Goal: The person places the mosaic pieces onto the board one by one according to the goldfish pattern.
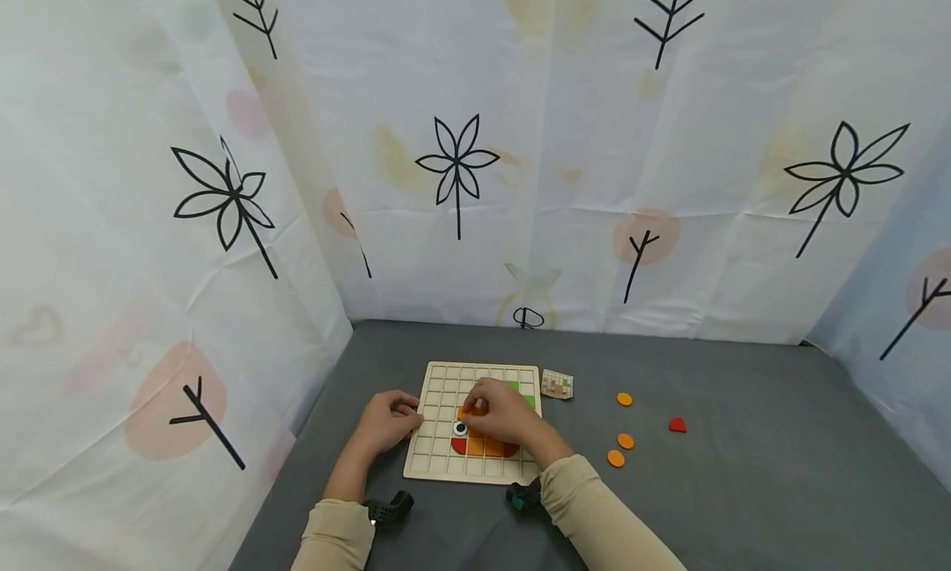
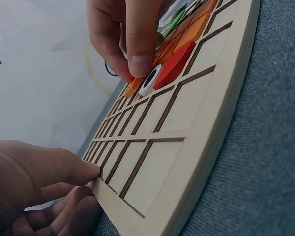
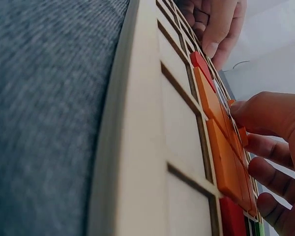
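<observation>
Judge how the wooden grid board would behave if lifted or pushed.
The board is probably stiff: it looks thick and flat. Pushed, it would likely slide rather than tip, being broad and low. Tilted, it might shed the orange pieces, which stand proud of its grid.

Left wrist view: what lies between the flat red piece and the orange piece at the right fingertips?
A round black-and-white eye piece, as the left wrist view shows.

Right grip (image 1: 503,412) partly hides orange tiles (image 1: 484,447); card (image 1: 557,384) print too small.
</observation>
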`<state>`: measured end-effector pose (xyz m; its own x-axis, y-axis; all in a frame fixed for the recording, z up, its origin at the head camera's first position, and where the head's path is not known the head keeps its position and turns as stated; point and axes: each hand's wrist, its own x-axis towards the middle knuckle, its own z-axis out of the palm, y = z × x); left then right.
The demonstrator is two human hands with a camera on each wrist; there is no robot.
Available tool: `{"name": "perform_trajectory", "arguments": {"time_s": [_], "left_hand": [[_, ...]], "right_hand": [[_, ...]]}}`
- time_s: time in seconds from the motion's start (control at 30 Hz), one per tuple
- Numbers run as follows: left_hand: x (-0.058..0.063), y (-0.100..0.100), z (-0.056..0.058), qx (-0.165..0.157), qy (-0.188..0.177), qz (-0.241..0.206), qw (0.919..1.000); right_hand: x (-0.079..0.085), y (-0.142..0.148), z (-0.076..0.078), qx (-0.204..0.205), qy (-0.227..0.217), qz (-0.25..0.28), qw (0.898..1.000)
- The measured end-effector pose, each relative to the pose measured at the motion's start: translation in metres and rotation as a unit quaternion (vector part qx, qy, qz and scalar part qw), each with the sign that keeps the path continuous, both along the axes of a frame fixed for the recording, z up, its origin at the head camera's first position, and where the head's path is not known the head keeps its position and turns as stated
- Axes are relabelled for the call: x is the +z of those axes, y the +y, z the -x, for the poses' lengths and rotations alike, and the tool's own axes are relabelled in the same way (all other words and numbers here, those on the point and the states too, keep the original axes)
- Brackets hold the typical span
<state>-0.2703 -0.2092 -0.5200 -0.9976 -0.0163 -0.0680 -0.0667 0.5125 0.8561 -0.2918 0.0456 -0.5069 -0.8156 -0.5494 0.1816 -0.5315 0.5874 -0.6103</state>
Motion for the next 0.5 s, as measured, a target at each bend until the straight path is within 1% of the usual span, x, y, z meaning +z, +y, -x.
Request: {"name": "perform_trajectory", "arguments": {"time_s": [0.27,0.5], "left_hand": [[0.0004,0.0014,-0.0006,-0.004,-0.003,-0.002,1.0000],[-0.0010,0.0006,-0.0010,-0.001,-0.003,-0.002,1.0000]], "right_hand": [[0.0012,-0.0018,0.0004,-0.001,-0.011,-0.007,1.000],[-0.0002,-0.0024,0.0014,0.007,-0.004,-0.012,1.000]]}}
